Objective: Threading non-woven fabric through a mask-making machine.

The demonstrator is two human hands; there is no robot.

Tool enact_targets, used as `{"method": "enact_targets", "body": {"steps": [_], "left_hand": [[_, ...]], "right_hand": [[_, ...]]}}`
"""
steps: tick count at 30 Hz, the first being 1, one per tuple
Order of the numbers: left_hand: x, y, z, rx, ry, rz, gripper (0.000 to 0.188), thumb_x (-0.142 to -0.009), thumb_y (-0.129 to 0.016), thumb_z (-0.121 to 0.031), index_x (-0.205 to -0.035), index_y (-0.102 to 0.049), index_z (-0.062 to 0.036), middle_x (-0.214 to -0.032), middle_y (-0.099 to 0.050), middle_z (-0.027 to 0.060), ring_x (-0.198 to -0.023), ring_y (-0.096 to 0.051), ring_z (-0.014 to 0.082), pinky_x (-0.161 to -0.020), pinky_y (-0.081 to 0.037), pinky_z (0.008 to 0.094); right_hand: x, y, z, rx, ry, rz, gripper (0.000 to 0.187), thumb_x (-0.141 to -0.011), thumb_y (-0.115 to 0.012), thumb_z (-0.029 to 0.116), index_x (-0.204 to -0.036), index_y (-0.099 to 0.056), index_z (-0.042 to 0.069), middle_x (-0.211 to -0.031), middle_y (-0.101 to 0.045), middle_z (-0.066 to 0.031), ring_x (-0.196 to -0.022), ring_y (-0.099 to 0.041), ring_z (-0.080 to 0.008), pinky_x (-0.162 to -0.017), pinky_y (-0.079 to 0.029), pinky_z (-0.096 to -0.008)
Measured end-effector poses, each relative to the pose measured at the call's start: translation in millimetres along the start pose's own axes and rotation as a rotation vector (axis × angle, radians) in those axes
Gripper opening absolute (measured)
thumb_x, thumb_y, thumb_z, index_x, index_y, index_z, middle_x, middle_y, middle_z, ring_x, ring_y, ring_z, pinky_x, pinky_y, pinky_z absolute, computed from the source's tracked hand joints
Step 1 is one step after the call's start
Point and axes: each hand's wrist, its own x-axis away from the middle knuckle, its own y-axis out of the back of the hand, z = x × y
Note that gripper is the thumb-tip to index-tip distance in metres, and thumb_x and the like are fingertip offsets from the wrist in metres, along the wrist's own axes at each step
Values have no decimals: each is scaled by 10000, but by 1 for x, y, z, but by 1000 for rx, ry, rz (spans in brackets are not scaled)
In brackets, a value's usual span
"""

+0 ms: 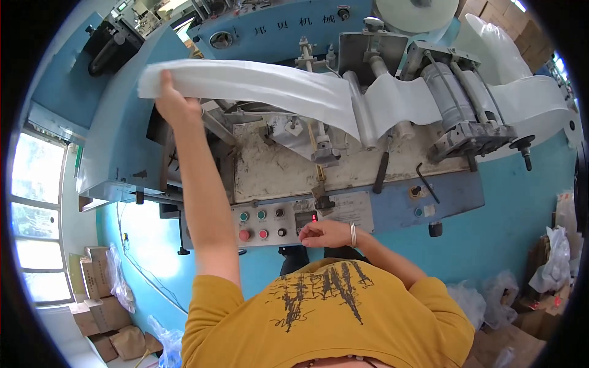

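Note:
Stretched out to the far left, my left hand (177, 105) grips the end of a long strip of white film (257, 83). The thumb lies on top; the fingers are partly hidden. From there the strip runs right, over a metal roller (361, 113) and on through a clamped roller unit (453, 92). My right hand (325, 234) hovers close to my body at the control panel (356, 211), beside a small red-lit display (305, 219). Its fingers are loosely curled, with nothing visible in them. A bangle circles that wrist.
A large white roll (417, 18) sits at the back right. On the stained machine bed (257, 165) lie a dark-handled tool (381, 168) and a hex key (427, 184). A blue machine housing (123, 129) rises at left. Cardboard boxes (107, 316) and plastic bags (500, 297) stand on the floor.

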Motion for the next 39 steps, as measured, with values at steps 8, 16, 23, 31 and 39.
{"method": "enact_targets", "body": {"steps": [8, 16, 23, 31, 39], "left_hand": [[22, -43, -52, 118, -58, 281, 379, -815, -538, -115, -1148, -423, 25, -1076, -524, 116, -988, -513, 258, -854, -428, 398], [101, -47, -84, 359, 182, 614, 472, -812, -544, -144, -1219, -334, -34, -1177, -449, 100, -1083, -444, 255, -908, -372, 415], [106, -62, -89, 253, 166, 693, 431, -784, -584, -104, -1171, -409, -34, -1113, -503, 87, -1032, -489, 222, -876, -402, 366], [103, -70, -105, 14, -55, 523, 307, -798, -588, -132, -1066, -506, -5, -986, -571, 59, -882, -553, 139, -777, -432, 274], [108, -110, -119, -115, -102, 583, 214, -777, -618, -155, -915, -584, 4, -833, -593, 25, -746, -535, 80, -670, -407, 215]], "right_hand": [[26, 64, 108, 219, 261, -26, 292, -797, -584, 179, -1035, -519, 24, -937, -572, -41, -816, -535, -95, -718, -446, -230], [0, 161, 301, 443, 847, -424, 632, -758, -612, 323, -1254, -319, 62, -1225, -401, -94, -1121, -390, -164, -896, -354, -299], [-40, 171, 370, 285, 635, 177, 761, -673, -674, 447, -1228, -364, 29, -1180, -462, -96, -1076, -451, -157, -919, -355, -314], [-23, 164, 399, 392, 789, -384, 343, -735, -667, 247, -986, -580, 32, -873, -601, -22, -776, -572, -90, -733, -461, -229], [-33, 146, 407, 777, 904, -820, 281, -749, -639, 251, -936, -606, 44, -764, -601, -24, -691, -561, -92, -639, -460, -217]]}}
